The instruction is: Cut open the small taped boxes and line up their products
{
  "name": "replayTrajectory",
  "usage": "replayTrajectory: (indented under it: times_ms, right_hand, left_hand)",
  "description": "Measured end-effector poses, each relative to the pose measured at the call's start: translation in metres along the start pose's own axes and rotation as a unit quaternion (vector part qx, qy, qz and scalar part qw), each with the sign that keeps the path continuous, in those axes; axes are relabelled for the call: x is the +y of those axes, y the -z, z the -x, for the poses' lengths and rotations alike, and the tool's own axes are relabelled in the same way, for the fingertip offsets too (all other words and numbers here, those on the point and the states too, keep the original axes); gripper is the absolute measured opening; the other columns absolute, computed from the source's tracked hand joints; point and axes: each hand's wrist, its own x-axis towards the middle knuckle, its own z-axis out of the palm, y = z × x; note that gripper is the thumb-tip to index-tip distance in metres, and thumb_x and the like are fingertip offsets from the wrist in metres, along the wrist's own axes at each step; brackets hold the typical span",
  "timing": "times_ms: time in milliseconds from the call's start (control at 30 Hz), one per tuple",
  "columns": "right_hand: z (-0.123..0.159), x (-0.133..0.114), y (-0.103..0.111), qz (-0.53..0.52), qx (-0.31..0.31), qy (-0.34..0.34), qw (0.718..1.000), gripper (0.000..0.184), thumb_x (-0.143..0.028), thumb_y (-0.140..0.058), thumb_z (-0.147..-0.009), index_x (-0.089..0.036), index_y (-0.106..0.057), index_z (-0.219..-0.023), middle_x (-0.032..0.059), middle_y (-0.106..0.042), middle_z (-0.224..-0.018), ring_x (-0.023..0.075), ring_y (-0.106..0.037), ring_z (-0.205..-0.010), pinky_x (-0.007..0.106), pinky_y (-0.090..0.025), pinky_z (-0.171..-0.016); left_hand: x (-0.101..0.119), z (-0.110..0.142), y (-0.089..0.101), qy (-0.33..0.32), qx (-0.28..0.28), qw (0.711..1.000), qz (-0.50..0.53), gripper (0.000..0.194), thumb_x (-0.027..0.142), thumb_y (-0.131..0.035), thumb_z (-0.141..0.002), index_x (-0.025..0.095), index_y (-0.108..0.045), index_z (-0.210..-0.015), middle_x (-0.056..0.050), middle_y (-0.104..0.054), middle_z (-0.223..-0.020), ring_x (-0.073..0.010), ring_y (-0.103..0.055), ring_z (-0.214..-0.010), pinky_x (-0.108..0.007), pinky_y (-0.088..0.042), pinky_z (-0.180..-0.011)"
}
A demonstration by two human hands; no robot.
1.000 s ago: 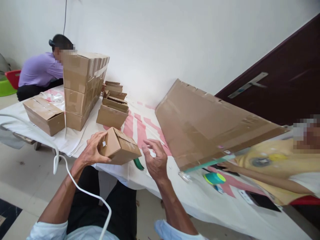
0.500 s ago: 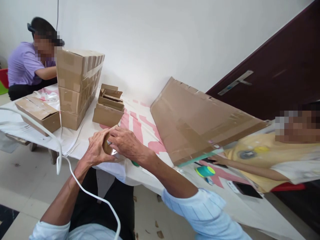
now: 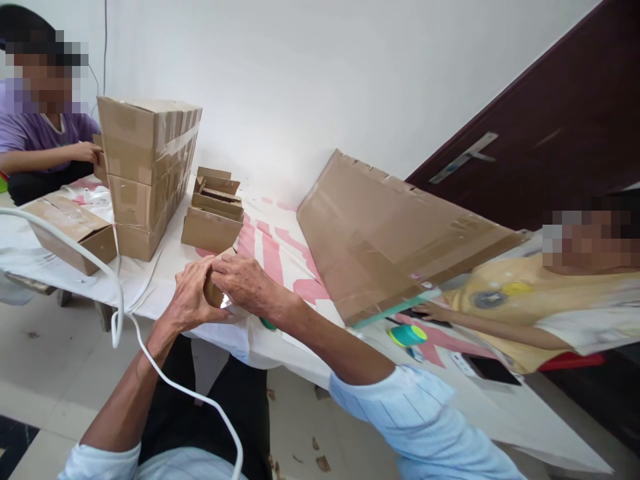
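Note:
At the near edge of the table, a small brown cardboard box [image 3: 214, 293] is between my two hands. My left hand [image 3: 194, 293] wraps round its left side, thumb along the near edge. From above right, my right hand [image 3: 246, 280] bends its fingers over the upper edge of the box and covers much of it. A shiny, clear or silvery patch [image 3: 226, 302] shows on the box under the right fingers; what it is I cannot tell. Behind my hands stands a cardboard box with raised flaps [image 3: 211, 228].
Taped cartons [image 3: 133, 180] are stacked to the left, beside a low closed box [image 3: 75, 230]. A large cardboard sheet [image 3: 395, 247] leans on the right. Beyond it lie a tape roll [image 3: 407, 335] and a phone [image 3: 493, 370]. A white cable [image 3: 170, 381] crosses my lap. Two people sit nearby.
My right fingers have moved slightly up and left over the box, and the shiny patch shows lower. The view has shifted a little; the person at left sits more upright.

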Motion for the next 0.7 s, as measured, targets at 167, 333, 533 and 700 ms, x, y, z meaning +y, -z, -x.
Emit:
replayTrajectory:
  times_ms: [167, 333, 533, 700]
  right_hand:
    - [0.013, 0.014, 0.011, -0.177, 0.216, -0.078, 0.957, 0.022, -0.014, -0.055, -0.106, -0.019, -0.073, -0.093, 0.0054, -0.072, -0.093, 0.0187, -0.065, -0.087, 0.032, -0.053, -0.081]
    - [0.082, 0.053, 0.028, -0.244, 0.39, -0.259, 0.849, 0.016, -0.03, -0.062, -0.102, -0.022, -0.071, -0.092, -0.0005, -0.067, -0.082, 0.0147, -0.06, -0.074, 0.029, -0.05, -0.072]
    - [0.21, 0.079, -0.04, -0.234, 0.432, -0.485, 0.723, 0.022, -0.041, -0.064, -0.092, -0.021, -0.069, -0.085, -0.0033, -0.061, -0.067, 0.0137, -0.056, -0.063, 0.026, -0.048, -0.063]
    - [0.276, 0.068, -0.124, -0.235, 0.379, -0.59, 0.673, 0.027, -0.046, -0.058, -0.087, -0.021, -0.067, -0.081, 0.0012, -0.067, -0.071, 0.0168, -0.061, -0.062, 0.029, -0.051, -0.063]
  left_hand:
    - [-0.005, -0.001, 0.013, 0.015, -0.014, 1.0, -0.006, 0.108, 0.037, -0.1, -0.056, 0.025, -0.052, -0.152, -0.015, -0.06, -0.155, -0.0438, -0.054, -0.145, -0.062, -0.041, -0.122]
    - [-0.04, -0.003, 0.04, 0.05, -0.036, 0.996, 0.057, 0.104, 0.051, -0.094, -0.065, 0.022, -0.05, -0.154, -0.016, -0.057, -0.158, -0.0419, -0.055, -0.146, -0.06, -0.044, -0.123]
    - [-0.094, -0.008, 0.047, 0.118, -0.041, 0.982, 0.145, 0.106, 0.047, -0.096, -0.059, 0.026, -0.048, -0.151, -0.019, -0.05, -0.167, -0.0463, -0.043, -0.158, -0.071, -0.041, -0.124]
    - [-0.116, -0.004, 0.045, 0.092, 0.028, 0.984, 0.152, 0.11, 0.046, -0.103, -0.05, 0.027, -0.051, -0.145, -0.019, -0.057, -0.161, -0.0457, -0.051, -0.153, -0.067, -0.051, -0.12]
